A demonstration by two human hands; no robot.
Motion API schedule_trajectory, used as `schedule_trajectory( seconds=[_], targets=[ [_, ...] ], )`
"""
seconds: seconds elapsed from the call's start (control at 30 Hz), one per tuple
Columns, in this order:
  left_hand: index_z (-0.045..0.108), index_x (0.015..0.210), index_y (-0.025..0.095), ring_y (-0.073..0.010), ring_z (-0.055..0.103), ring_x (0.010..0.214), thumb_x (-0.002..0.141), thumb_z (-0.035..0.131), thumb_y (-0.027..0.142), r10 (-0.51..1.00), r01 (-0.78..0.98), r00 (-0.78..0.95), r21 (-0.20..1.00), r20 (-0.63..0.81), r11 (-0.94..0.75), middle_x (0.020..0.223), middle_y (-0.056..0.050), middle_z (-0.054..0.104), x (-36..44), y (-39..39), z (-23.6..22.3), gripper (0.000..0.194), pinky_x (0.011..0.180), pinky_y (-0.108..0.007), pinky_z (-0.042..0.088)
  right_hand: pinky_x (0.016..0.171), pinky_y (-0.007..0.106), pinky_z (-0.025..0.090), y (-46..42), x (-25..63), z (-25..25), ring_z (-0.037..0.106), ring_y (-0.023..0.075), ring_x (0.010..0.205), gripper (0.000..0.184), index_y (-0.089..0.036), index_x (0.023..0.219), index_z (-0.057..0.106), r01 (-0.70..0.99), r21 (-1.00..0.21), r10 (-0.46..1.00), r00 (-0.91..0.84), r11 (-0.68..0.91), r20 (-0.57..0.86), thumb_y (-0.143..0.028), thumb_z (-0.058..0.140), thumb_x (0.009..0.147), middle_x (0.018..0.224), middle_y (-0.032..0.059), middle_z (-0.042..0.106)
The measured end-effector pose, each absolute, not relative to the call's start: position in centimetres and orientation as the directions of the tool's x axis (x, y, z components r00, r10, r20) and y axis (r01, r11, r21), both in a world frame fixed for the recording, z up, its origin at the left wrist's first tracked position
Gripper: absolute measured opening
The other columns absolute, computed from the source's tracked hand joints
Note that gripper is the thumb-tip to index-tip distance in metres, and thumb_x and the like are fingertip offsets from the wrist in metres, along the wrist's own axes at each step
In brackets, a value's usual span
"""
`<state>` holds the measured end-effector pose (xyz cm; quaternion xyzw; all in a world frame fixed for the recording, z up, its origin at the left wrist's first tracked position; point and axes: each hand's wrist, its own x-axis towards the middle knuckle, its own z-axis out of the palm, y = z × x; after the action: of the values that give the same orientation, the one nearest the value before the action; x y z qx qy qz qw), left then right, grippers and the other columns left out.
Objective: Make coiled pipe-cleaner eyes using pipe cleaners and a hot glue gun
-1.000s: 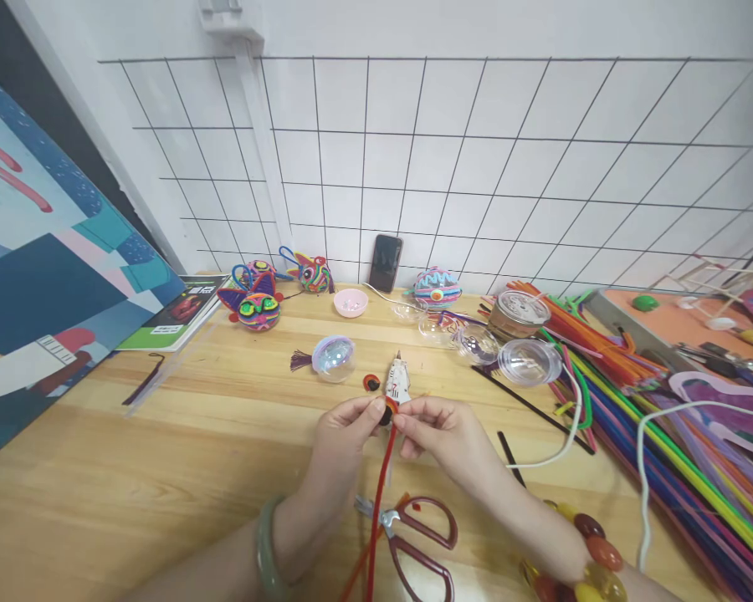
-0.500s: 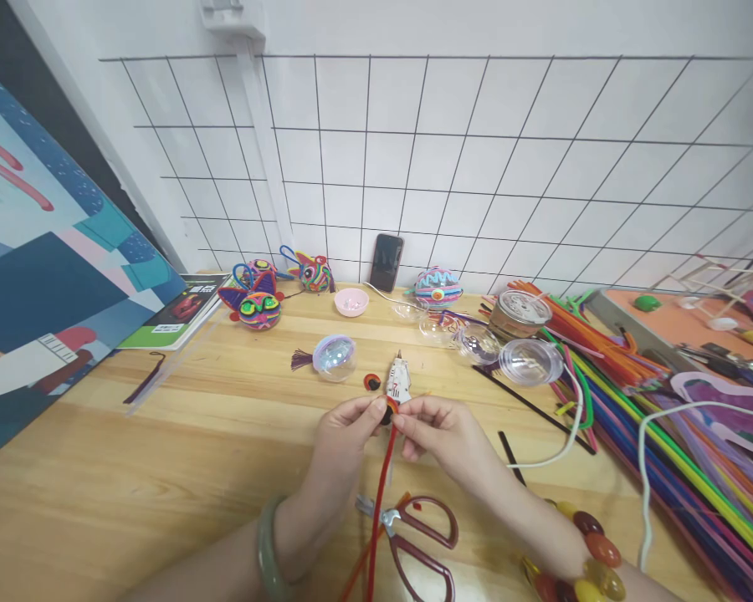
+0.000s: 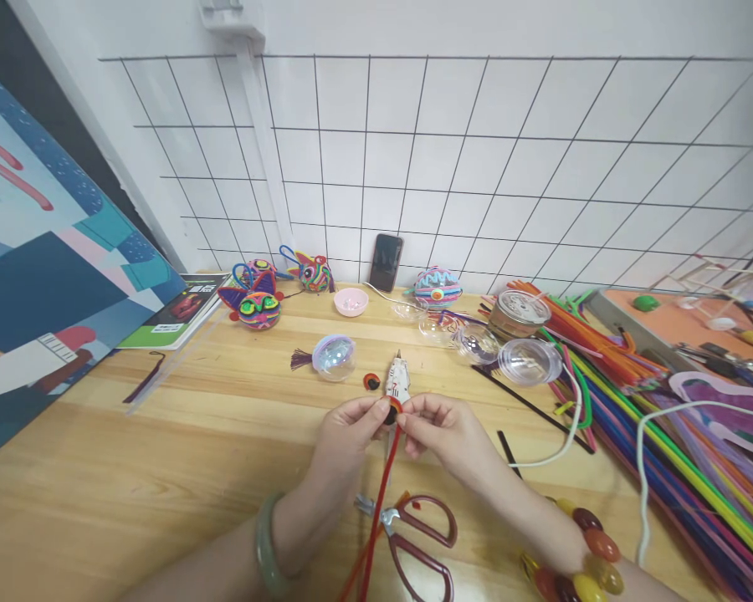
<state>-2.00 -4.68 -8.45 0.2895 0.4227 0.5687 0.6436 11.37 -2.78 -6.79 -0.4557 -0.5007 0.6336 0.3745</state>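
Observation:
Between both hands is a small coil [image 3: 390, 414], dark in the middle with an orange-red outer ring. My left hand [image 3: 353, 431] pinches it from the left. My right hand [image 3: 437, 422] pinches a red pipe cleaner [image 3: 382, 493] at the coil's right edge; its long tail hangs down toward me. Just beyond the hands lies a white glue gun [image 3: 398, 376], nozzle pointing away. A similar red and black coil [image 3: 371, 381] rests left of it. Brown-handled scissors [image 3: 423, 522] lie below the hands, partly crossed by the red tail.
A clear ball half with a tassel [image 3: 334, 357], a pink bowl [image 3: 351, 302] and a propped phone [image 3: 386, 262] stand farther back. Wrapped colourful ornaments [image 3: 259, 309] sit at the left. Clear domes [image 3: 530, 361], a white cord [image 3: 643, 468] and many pipe cleaners [image 3: 678, 468] occupy the right.
The coil and both hands have shifted very slightly to the right. The red tail leans a little more to the lower left; other things stay put.

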Motion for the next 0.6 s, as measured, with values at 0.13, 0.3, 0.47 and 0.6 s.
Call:
schedule_trajectory(
  seconds=[0.13,0.3,0.47,0.6],
  targets=[
    [0.067,0.070,0.012,-0.0130,0.055,0.063,0.070,0.065,0.032,0.975,-0.528,0.032,0.825,-0.219,0.203,0.069,-0.006,0.066,-2.0,-4.7,-8.1,0.020,0.064,-0.027,0.044,0.043,0.017,0.044,-2.5,11.5,-6.6,0.052,0.0051,0.039,0.031,-0.013,0.066,0.057,-0.008,-0.973,0.927,-0.305,-0.231,-0.218,-0.039,0.072,0.057,0.052,-0.0039,0.058],
    [0.065,0.078,0.009,-0.0170,0.058,0.068,0.072,0.060,0.040,0.964,-0.560,0.053,0.792,-0.260,0.244,0.078,-0.010,0.066,-2.2,-4.5,-7.7,0.031,0.063,-0.029,0.044,0.044,0.018,0.043,-2.2,11.9,-6.4,0.051,0.0050,0.040,0.029,-0.013,0.066,0.057,-0.002,-0.974,0.918,-0.335,-0.224,-0.211,-0.038,0.070,0.060,0.052,-0.0041,0.059],
    [0.064,0.078,0.011,-0.0145,0.057,0.066,0.073,0.061,0.036,0.968,-0.552,0.113,0.795,-0.226,0.250,0.076,-0.008,0.066,-2.4,-4.2,-8.0,0.025,0.063,-0.027,0.043,0.042,0.017,0.041,-1.9,12.4,-6.1,0.050,0.0047,0.037,0.025,-0.013,0.064,0.056,0.026,-0.975,0.905,-0.366,-0.221,-0.216,-0.035,0.068,0.062,0.044,-0.0054,0.057],
    [0.065,0.076,0.011,-0.0133,0.057,0.061,0.073,0.060,0.039,0.957,-0.517,0.152,0.805,-0.249,0.291,0.071,-0.007,0.067,-2.6,-4.0,-8.0,0.029,0.063,-0.026,0.043,0.042,0.016,0.040,-1.8,12.8,-6.0,0.050,0.0047,0.037,0.022,-0.013,0.068,0.057,0.044,-0.972,0.891,-0.391,-0.231,-0.229,-0.033,0.067,0.064,0.044,-0.0050,0.058]
  ],
)
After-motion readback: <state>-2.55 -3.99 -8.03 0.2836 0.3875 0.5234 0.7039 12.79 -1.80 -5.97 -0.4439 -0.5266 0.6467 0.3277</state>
